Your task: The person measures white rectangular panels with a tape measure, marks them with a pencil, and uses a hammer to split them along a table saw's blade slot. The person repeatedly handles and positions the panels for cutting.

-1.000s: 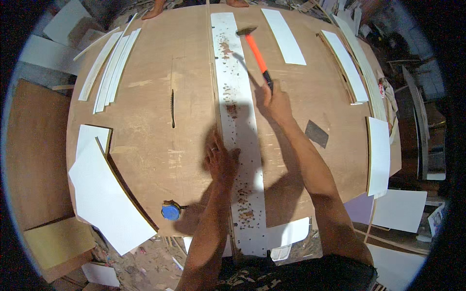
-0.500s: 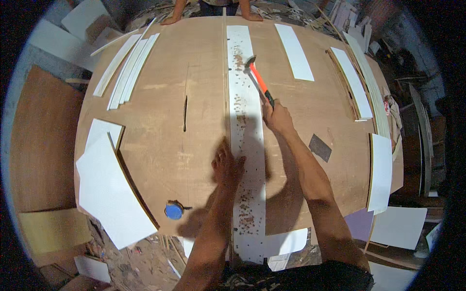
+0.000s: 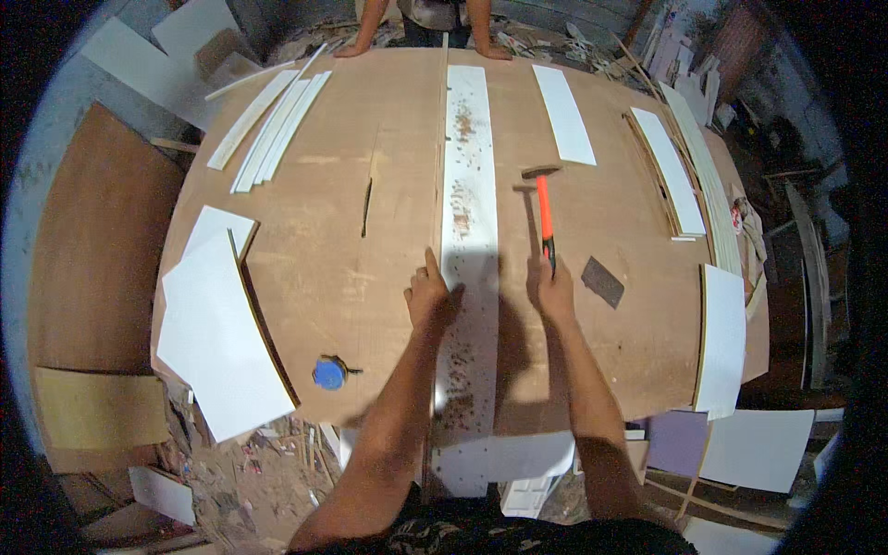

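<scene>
My right hand (image 3: 556, 298) grips a hammer (image 3: 545, 208) by the black lower end of its orange handle. Its dark head is over the brown board (image 3: 324, 287), to the right of a long white strip (image 3: 472, 166) dotted with small dark bits. A thin batten (image 3: 438, 176) runs along the strip's left edge. Beside that edge lies my left hand (image 3: 430, 298), index finger stretched forward, thumb apart over the strip and the other fingers partly bent. No held object shows in it.
A blue tape measure (image 3: 329, 373) lies at front left, near white panels (image 3: 222, 324). At right are a dark rectangular piece (image 3: 603, 282) and another white panel (image 3: 721, 333). White strips (image 3: 564, 116) lie farther back. Another person's hands (image 3: 491, 53) rest on the far edge.
The hammer has swung from over the white strip to its right, with my right hand drawn nearer to me. My left hand stays by the strip's left edge. The whole view has shifted slightly.
</scene>
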Demonstrator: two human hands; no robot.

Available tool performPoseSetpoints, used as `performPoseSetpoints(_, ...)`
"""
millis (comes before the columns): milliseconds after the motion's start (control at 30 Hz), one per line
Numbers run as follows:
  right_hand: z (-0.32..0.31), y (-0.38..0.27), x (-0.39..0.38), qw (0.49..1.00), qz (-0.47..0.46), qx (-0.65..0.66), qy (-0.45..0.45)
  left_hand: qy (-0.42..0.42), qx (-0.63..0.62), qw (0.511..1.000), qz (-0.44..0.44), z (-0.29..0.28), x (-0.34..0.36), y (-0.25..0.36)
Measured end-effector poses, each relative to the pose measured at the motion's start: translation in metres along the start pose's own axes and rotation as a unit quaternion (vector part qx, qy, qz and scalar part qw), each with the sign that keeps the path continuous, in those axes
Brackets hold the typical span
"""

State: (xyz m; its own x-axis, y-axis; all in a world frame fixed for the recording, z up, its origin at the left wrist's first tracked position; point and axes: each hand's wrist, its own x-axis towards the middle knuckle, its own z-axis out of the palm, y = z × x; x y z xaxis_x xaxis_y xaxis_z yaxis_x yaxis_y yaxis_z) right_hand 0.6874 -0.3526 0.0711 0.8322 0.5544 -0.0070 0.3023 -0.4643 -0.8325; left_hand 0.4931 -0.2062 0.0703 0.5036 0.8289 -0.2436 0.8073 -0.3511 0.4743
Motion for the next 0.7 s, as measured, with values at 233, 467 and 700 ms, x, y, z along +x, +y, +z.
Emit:
performPoseSetpoints(233,-0.052,0.088,-0.202,0.963,0.197,0.159,-0.095,-0.024,-0.052,0.995,0.078,-0.003,-0.062,-0.046)
performPoseSetpoints(467,-0.085,0.075,-0.317,0.997,0.054,0.047,-0.038,-0.076,-0.102,0.988,0.089,0.003,-0.257,-0.095)
performPoseSetpoints(700,-0.108,0.045,-0.366,0.965,0.032,-0.159,-0.207,-0.066,-0.143,0.981,0.116,0.020,-0.270,-0.111)
